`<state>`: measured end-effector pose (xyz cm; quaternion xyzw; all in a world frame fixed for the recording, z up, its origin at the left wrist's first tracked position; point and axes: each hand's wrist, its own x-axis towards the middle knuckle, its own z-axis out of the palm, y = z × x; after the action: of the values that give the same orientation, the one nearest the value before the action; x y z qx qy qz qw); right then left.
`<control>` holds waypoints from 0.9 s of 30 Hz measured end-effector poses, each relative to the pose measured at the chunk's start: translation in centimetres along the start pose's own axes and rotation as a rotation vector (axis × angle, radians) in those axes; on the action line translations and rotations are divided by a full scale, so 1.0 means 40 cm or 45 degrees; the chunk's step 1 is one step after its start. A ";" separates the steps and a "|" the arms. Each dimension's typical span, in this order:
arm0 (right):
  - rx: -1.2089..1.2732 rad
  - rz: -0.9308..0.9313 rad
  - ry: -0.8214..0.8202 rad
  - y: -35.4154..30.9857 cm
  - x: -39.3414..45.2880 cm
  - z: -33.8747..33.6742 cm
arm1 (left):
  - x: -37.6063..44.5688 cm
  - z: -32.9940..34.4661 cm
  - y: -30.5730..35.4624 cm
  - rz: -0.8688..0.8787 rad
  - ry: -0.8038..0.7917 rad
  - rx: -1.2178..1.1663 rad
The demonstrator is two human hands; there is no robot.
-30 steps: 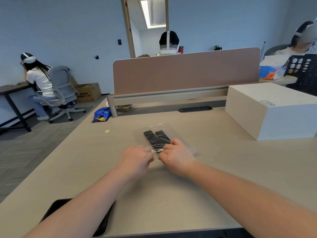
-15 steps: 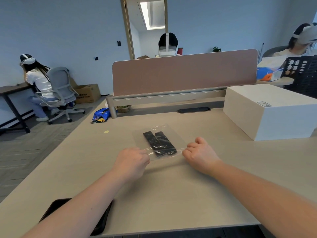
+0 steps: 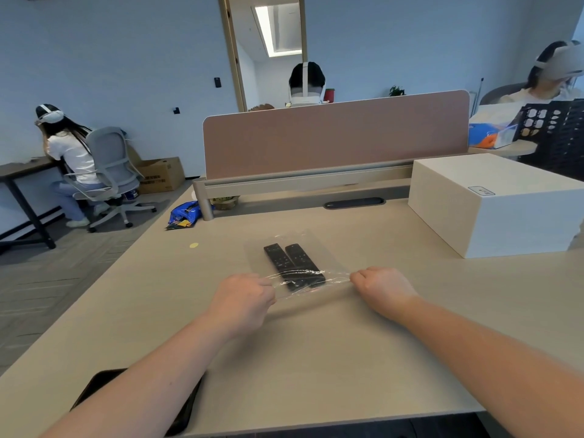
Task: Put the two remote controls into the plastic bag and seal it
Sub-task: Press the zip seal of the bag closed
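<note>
Two black remote controls lie side by side inside a clear plastic bag (image 3: 319,248) on the light wooden desk (image 3: 316,349): the left remote (image 3: 278,260) and the right remote (image 3: 301,259). The bag's near edge is stretched between my hands. My left hand (image 3: 243,301) pinches the left corner of that edge. My right hand (image 3: 382,287) pinches the right corner. The near ends of the remotes show through the crinkled plastic.
A large white box (image 3: 493,203) stands at the right. A pink divider panel (image 3: 335,134) closes off the desk's far side. A black tablet (image 3: 94,387) lies under my left forearm. A blue packet (image 3: 185,213) and a yellow dot (image 3: 193,245) are at the far left.
My hands were together at the middle of the bag's near edge. The right hand has slid right along the edge to its corner, while the left stays at the left end.
</note>
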<state>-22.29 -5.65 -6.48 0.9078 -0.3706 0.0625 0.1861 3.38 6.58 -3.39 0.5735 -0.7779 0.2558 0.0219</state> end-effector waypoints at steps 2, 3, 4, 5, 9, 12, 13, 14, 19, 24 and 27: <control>0.043 -0.021 -0.046 -0.004 -0.005 -0.014 | 0.003 -0.003 0.000 0.009 -0.002 -0.006; 0.056 0.014 -0.062 -0.004 -0.005 -0.019 | 0.004 -0.004 0.000 0.008 0.000 -0.006; 0.047 0.020 -0.108 -0.003 -0.004 -0.021 | 0.005 -0.004 -0.001 0.005 0.009 -0.011; 0.050 0.027 -0.163 -0.004 -0.004 -0.027 | 0.005 -0.002 -0.002 0.002 0.021 -0.027; 0.079 0.026 -0.202 -0.013 -0.009 -0.044 | -0.006 0.010 -0.007 0.004 0.044 -0.094; 0.147 -0.005 -0.187 -0.023 -0.020 -0.048 | -0.014 0.011 -0.008 0.016 0.034 -0.078; 0.165 -0.014 -0.190 -0.027 -0.023 -0.051 | -0.016 0.009 -0.008 0.005 0.032 -0.093; 0.191 -0.013 -0.200 -0.029 -0.024 -0.051 | -0.019 0.007 -0.006 -0.009 0.033 -0.113; 0.362 0.068 -0.269 -0.014 -0.019 -0.035 | -0.027 0.000 -0.014 -0.021 -0.249 -0.189; 0.441 0.250 -0.296 0.032 -0.017 -0.036 | -0.039 -0.003 -0.034 -0.221 -0.350 -0.343; 0.583 0.472 -0.311 0.043 -0.003 -0.028 | -0.032 0.013 -0.050 -0.408 -0.421 -0.382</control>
<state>-23.55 -6.29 -4.96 0.8439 -0.5256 0.0676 -0.0837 5.76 7.08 -3.52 0.7136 -0.6994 0.0338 0.0196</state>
